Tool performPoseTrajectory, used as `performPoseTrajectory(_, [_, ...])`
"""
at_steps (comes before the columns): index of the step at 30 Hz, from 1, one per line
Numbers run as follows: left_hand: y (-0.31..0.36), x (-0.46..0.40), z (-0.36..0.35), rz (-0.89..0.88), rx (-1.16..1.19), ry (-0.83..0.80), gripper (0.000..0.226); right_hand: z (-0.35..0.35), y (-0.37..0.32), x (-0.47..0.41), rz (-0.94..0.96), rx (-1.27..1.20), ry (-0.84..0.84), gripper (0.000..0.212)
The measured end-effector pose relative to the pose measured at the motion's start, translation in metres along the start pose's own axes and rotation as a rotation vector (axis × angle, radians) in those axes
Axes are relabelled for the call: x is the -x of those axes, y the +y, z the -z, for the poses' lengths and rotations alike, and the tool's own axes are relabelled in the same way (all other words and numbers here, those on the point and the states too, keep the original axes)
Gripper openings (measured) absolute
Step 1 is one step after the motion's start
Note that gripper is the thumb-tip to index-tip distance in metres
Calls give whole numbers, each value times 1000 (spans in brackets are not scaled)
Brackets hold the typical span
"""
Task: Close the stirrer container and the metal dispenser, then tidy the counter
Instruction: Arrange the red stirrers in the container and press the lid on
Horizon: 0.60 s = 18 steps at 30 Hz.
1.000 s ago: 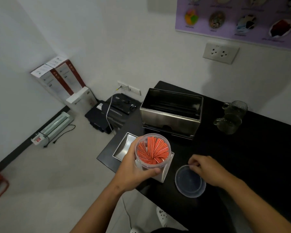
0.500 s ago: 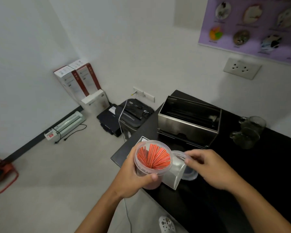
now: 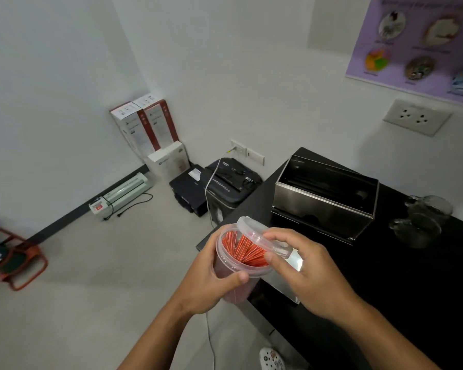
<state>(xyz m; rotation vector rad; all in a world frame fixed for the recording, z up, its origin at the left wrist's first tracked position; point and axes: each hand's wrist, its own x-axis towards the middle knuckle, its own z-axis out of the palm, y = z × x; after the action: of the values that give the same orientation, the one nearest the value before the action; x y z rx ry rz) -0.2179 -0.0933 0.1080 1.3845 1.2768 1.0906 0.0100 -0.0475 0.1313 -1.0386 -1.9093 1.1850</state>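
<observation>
Stirrer container [image 3: 234, 265] is held in the air off the counter's [image 3: 412, 276] near-left corner, wrapped by the left hand [image 3: 211, 276], fingers clamped on its wall so the mouth stays steady. Clear lid [image 3: 262, 240] is tilted over the container's rim, far edge raised, not yet seated; it is pinched by the right hand [image 3: 305, 273], likely to line it up before pressing down. Red stirrers [image 3: 247, 249] are packed inside, below the rim. Behind the container, the metal dispenser [image 3: 324, 198] stands open-topped, so that step is judged pending. Glass mugs [image 3: 422, 220] sit right of the dispenser.
</observation>
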Motion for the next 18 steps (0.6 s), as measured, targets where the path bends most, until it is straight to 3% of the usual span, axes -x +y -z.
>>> performPoseTrajectory(7, [-4, 10, 8, 31, 32, -4, 99, -17, -14, 7, 147, 63, -72, 32])
performPoseTrajectory(18, [-1, 20, 11, 8, -18, 39, 100, -26, -12, 9, 249, 119, -74, 42])
